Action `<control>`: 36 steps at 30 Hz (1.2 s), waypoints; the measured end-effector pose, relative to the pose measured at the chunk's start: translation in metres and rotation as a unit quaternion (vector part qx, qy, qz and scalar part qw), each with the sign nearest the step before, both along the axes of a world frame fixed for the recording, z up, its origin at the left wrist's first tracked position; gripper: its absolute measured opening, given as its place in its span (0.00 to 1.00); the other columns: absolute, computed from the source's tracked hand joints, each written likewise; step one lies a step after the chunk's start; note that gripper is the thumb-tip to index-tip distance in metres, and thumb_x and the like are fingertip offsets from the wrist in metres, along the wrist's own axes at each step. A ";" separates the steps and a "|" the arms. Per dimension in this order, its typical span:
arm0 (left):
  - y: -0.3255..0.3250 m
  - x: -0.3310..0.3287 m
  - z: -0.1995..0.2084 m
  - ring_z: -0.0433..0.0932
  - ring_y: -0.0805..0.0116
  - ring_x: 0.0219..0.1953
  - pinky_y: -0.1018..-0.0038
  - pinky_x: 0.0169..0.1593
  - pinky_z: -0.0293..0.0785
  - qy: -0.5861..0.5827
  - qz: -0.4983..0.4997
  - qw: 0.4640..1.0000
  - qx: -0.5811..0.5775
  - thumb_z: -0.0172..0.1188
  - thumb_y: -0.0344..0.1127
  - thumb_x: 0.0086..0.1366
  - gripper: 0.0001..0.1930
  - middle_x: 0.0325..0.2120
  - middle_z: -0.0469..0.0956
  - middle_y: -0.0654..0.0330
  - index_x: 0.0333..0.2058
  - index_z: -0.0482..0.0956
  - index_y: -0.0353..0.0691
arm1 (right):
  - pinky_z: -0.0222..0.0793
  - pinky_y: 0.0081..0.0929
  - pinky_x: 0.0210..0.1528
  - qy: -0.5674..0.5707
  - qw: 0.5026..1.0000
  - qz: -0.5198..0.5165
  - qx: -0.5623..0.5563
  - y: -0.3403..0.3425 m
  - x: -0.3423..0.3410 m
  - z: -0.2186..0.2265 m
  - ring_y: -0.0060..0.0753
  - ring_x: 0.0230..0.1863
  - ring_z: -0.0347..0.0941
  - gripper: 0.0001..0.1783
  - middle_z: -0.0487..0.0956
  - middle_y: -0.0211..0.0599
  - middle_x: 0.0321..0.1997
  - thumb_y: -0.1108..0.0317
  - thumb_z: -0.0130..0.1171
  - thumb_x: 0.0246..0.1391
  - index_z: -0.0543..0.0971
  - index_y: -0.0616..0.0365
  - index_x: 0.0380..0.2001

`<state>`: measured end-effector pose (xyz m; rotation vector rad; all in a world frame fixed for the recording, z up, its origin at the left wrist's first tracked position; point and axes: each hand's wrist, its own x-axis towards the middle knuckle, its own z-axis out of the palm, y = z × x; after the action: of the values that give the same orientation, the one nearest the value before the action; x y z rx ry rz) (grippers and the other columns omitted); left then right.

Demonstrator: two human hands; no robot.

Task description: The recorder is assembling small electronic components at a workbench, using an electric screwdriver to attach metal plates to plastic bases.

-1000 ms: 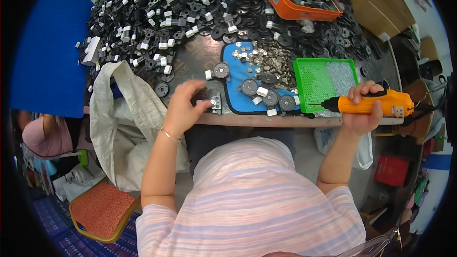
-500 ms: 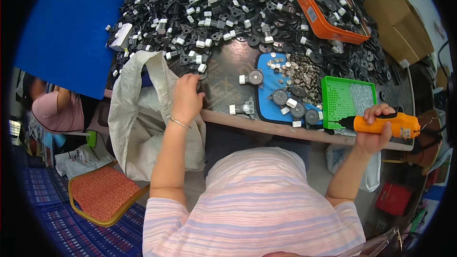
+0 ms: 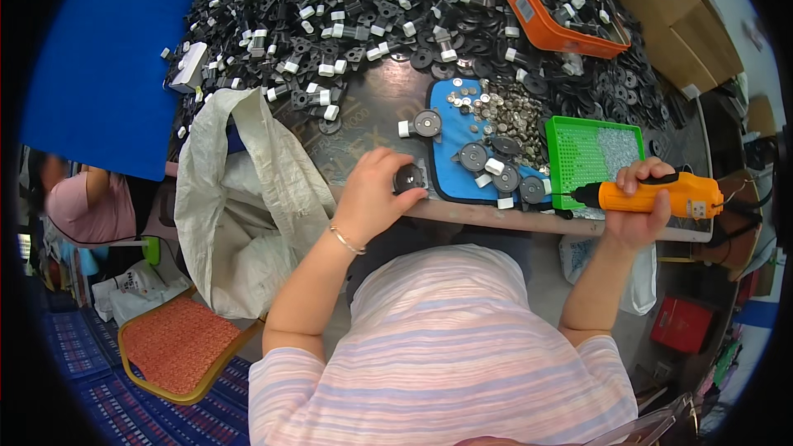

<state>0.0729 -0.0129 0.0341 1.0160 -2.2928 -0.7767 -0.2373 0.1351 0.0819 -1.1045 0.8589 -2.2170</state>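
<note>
Left hand [image 3: 374, 196]: thumb and fingertips grasping the disc [image 3: 409, 180] by its rim
Disc: at the table's [image 3: 372, 139] near edge, left of the mat [image 3: 450, 172]; best kept steady
Right hand [image 3: 636, 221]: clenched round the driver [image 3: 695, 196]
Driver: pointing left; best brought in square

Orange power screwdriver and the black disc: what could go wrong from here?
The black disc in the left hand is close to the table's front edge, so a slip might drop it. The orange power screwdriver in the right hand has its tip by the green tray; a knock could spill its silvery pieces. Loose metal caps heaped by the tray might scatter if bumped.
</note>
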 end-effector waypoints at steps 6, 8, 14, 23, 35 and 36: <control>0.004 -0.014 -0.008 0.72 0.53 0.42 0.65 0.47 0.70 -0.026 0.012 0.999 -0.015 0.71 0.35 0.42 0.22 0.37 0.75 0.54 0.38 0.77 0.35 | 0.61 0.25 0.33 0.037 0.999 -0.014 0.004 0.007 -0.001 0.000 0.26 0.28 0.64 0.17 0.67 0.38 0.34 0.59 0.55 0.52 0.68 0.60 0.38; 0.007 -0.014 -0.006 0.72 0.53 0.42 0.65 0.47 0.70 -0.032 0.016 0.999 -0.016 0.71 0.35 0.42 0.22 0.37 0.75 0.54 0.38 0.77 0.35 | 0.62 0.26 0.33 0.029 0.999 -0.019 0.005 0.010 -0.003 -0.003 0.26 0.28 0.64 0.17 0.67 0.38 0.34 0.59 0.55 0.52 0.68 0.60 0.38; 0.009 -0.010 -0.008 0.72 0.53 0.42 0.65 0.47 0.70 -0.038 0.009 0.999 -0.020 0.71 0.35 0.43 0.23 0.37 0.75 0.54 0.39 0.77 0.35 | 0.62 0.26 0.34 0.019 1.000 -0.018 0.006 0.013 -0.005 -0.003 0.27 0.28 0.64 0.17 0.67 0.38 0.34 0.59 0.54 0.52 0.68 0.61 0.39; 0.009 -0.001 -0.013 0.70 0.50 0.48 0.64 0.52 0.67 -0.016 0.002 1.000 0.009 0.74 0.38 0.40 0.33 0.45 0.74 0.53 0.47 0.74 0.37 | 0.61 0.26 0.36 0.033 0.998 -0.042 -0.016 0.014 -0.018 0.005 0.26 0.29 0.64 0.17 0.68 0.38 0.36 0.59 0.54 0.53 0.69 0.59 0.40; 0.002 0.017 -0.026 0.75 0.57 0.37 0.69 0.41 0.72 -0.004 0.021 0.999 0.048 0.66 0.23 0.44 0.22 0.34 0.78 0.54 0.42 0.77 0.37 | 0.68 0.26 0.33 -0.029 0.990 -0.135 -0.029 -0.001 -0.037 -0.017 0.32 0.28 0.70 0.11 0.74 0.42 0.33 0.76 0.56 0.50 0.71 0.63 0.38; 0.002 0.015 -0.023 0.76 0.58 0.37 0.70 0.40 0.73 -0.007 0.021 0.998 0.053 0.66 0.23 0.45 0.21 0.34 0.78 0.54 0.42 0.77 0.37 | 0.68 0.26 0.33 -0.030 0.988 -0.150 -0.025 -0.004 -0.038 -0.019 0.32 0.27 0.70 0.10 0.74 0.43 0.33 0.77 0.56 0.49 0.71 0.63 0.37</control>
<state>0.0876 -0.0111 0.0109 1.1162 -2.2541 -0.8852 -0.2750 0.1314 0.0627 -0.9784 1.0055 -2.5153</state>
